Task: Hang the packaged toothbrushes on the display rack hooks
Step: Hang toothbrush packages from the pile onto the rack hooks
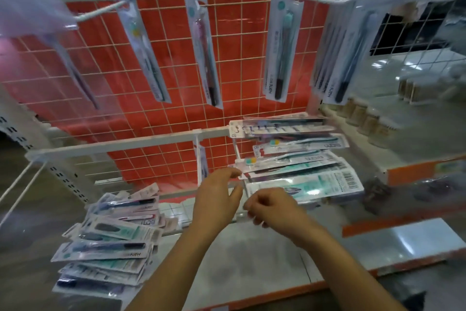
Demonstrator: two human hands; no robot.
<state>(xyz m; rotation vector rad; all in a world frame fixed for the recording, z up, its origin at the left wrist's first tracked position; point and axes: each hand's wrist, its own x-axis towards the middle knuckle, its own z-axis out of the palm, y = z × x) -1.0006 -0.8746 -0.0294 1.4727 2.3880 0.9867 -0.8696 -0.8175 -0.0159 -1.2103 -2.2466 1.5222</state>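
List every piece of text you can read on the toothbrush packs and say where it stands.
"Hanε": hanging pack, lower end, running sideways.
"Hanε": pack in left pile, upside down.
"ECM", uncertain: packs in right stack.
Barcode digits: too small to read.
Other print: blurred.

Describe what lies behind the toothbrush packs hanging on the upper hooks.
Behind the hanging packs is a white wire grid, and behind that a red backing sheet. Whatever lies behind the sheet is covered.
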